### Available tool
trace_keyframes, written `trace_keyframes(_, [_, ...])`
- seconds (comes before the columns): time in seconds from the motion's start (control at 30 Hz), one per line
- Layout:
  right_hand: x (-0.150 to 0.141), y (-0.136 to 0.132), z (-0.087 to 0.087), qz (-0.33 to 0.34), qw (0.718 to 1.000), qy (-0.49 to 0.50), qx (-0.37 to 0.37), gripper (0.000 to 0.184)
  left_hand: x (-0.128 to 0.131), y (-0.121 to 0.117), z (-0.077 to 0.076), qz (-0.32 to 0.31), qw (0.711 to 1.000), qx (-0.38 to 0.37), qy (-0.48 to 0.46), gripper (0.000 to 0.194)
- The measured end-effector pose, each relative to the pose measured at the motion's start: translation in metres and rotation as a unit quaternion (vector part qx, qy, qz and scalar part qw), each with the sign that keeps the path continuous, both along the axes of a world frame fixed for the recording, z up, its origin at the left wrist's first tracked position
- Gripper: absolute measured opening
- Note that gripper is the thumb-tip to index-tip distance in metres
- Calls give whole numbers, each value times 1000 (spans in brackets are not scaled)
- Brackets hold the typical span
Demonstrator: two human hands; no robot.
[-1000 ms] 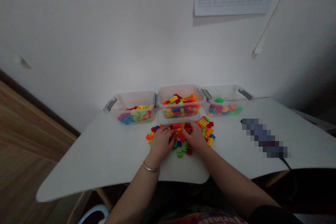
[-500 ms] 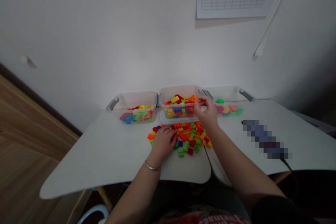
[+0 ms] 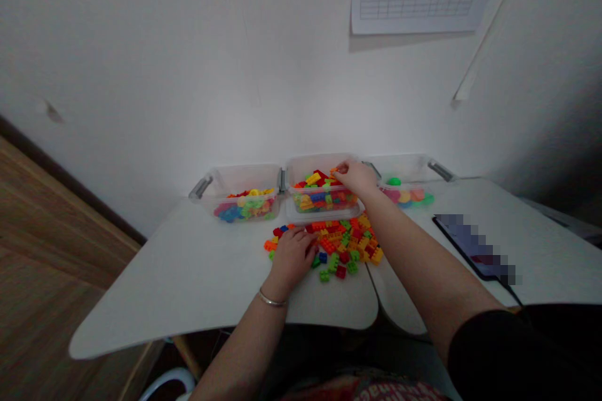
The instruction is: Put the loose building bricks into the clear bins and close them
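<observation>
Right fingers (image 3: 342, 167) pinch an orange brick (image 3: 333, 171) at the middle bin (image 3: 320, 160), left fingers (image 3: 298, 239) curl on the pile (image 3: 345, 244), hold unclear, and a slack pinch could drop that brick!

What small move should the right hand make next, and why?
The right hand should probably drop the orange brick at its fingers into the middle clear tub: it sits over that tub, and the brick seems pinched, though that is hard to confirm. The left hand rests on the loose brick pile.
</observation>
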State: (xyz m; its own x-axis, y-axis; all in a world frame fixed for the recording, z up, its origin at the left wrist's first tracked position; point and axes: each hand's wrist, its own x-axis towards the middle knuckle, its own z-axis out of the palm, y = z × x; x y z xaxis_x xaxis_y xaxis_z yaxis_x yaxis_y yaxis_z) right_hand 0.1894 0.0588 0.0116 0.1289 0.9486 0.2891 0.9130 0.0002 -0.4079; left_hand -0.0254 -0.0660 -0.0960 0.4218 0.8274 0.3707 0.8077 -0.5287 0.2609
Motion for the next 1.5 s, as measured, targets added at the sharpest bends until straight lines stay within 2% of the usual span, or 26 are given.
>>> trace_keyframes(0.13, [-2, -2, 1, 8, 1000, -19, -12, 33, 0, 0, 0, -1, 1000, -1, -2, 31])
trace_keyframes(0.27, [-1, -3, -2, 4, 1000, -11, 9, 34, 0, 0, 0, -3, 1000, -4, -5, 30])
trace_keyframes(0.37, [1, -3, -7, 10, 999, 9, 40, 32, 0, 0, 1, -4, 1000, -5, -7, 29])
trace_keyframes(0.5, [10, -7, -15, 66, 986, 94, 121, 26, 0, -1, 2, -1, 1000, -5, -5, 28])
trace_keyframes(0.57, [14, -16, -18, 99, 968, 142, 182, 25, 0, -1, 2, 0, 1000, -4, -2, 28])
trace_keyframes(0.67, [10, -44, -24, 125, 940, 181, 261, 24, 1, 0, 2, 1, 1000, -3, 1, 27])
trace_keyframes(0.77, [0, -80, -35, 171, 929, 162, 287, 20, 1, 0, 0, 7, 1000, 1, -1, 28])
trace_keyframes(0.9, [-7, -118, -64, 212, 937, 84, 265, 20, 1, 2, -3, 8, 1000, 3, -12, 28])
trace_keyframes(1.0, [-5, -133, -89, 231, 947, 3, 222, 20, 1, 3, -5, 17, 1000, 4, -26, 27])
trace_keyframes(1.1, [-3, -142, -105, 251, 952, -23, 174, 21, 1, 4, -4, 25, 999, 3, -38, 23])
trace_keyframes(1.27, [-4, -151, -113, 255, 961, -4, 112, 23, 2, 3, 0, 35, 999, -3, -39, 18])
trace_keyframes(1.5, [-5, -145, -117, 249, 964, -1, 95, 22, 6, 2, 6, 49, 998, -11, -32, 12])
